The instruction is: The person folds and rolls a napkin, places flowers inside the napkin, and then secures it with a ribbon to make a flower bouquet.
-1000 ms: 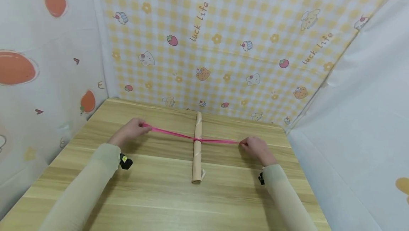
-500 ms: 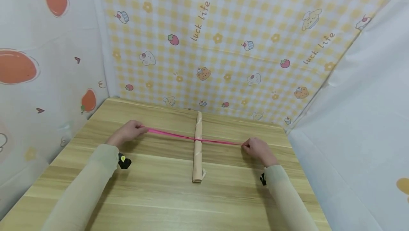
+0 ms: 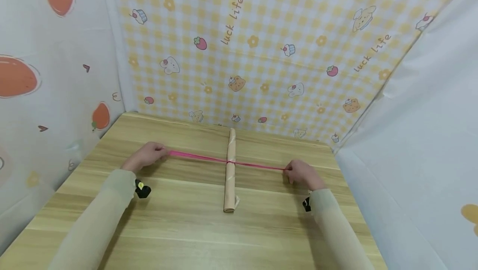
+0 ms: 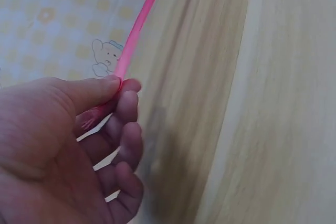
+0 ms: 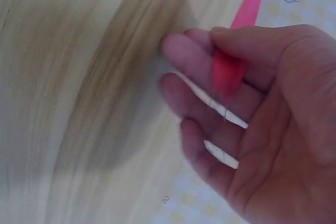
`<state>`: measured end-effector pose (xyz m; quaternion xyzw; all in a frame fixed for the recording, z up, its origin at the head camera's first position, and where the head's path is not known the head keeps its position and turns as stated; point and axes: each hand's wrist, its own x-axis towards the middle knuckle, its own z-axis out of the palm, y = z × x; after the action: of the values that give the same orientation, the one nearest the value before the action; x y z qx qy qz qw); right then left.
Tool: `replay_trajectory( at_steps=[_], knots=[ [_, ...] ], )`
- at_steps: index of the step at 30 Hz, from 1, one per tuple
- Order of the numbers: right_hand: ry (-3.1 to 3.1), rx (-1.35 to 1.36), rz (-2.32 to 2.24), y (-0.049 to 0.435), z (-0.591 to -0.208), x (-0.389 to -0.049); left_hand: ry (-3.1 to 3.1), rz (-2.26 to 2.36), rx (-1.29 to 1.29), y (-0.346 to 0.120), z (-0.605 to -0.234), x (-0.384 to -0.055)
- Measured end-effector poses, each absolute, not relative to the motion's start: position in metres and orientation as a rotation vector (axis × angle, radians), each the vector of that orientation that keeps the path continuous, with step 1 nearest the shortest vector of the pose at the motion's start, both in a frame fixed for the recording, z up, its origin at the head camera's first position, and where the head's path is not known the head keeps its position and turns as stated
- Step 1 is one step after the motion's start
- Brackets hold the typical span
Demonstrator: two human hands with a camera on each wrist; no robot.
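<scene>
A pink ribbon [image 3: 198, 156] runs in a taut line across the table and is wound round the middle of a rolled tan paper tube [image 3: 230, 183], crossing in a small knot there. My left hand [image 3: 148, 154] pinches one end between thumb and forefinger; in the left wrist view the ribbon [image 4: 137, 27] leads up from the fingertips. At the other side my right hand [image 3: 301, 173] pinches the opposite end. A short frayed tail of ribbon [image 5: 228, 74] hangs below that thumb in the right wrist view. The tube lies lengthwise, pointing away from me.
A wood-grain table [image 3: 186, 228] carries the tube. Behind it hangs a yellow checked cloth [image 3: 261, 66], with a white fruit-print cloth [image 3: 74, 75] on the left and a plain white one [image 3: 422, 137] on the right.
Both hands have drawn slightly farther apart, left hand leftward and right hand rightward. The ribbon has narrowed and tightened at the tube, which stays in place.
</scene>
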<state>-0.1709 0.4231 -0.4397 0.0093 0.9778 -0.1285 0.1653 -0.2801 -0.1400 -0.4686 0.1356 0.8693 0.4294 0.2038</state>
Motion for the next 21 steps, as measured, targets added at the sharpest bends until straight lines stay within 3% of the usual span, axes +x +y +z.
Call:
replay_trajectory(
  at_steps=[9,21],
  knots=[
    [2.612,-0.031,-0.587,0.406,-0.435,-0.162,2.438,1.056,0.598,-0.134,-0.458,-0.256],
    [2.433,-0.020,-0.589,0.349,-0.433,-0.114,2.307,0.964,0.809,-0.123,-0.446,-0.195]
  ],
)
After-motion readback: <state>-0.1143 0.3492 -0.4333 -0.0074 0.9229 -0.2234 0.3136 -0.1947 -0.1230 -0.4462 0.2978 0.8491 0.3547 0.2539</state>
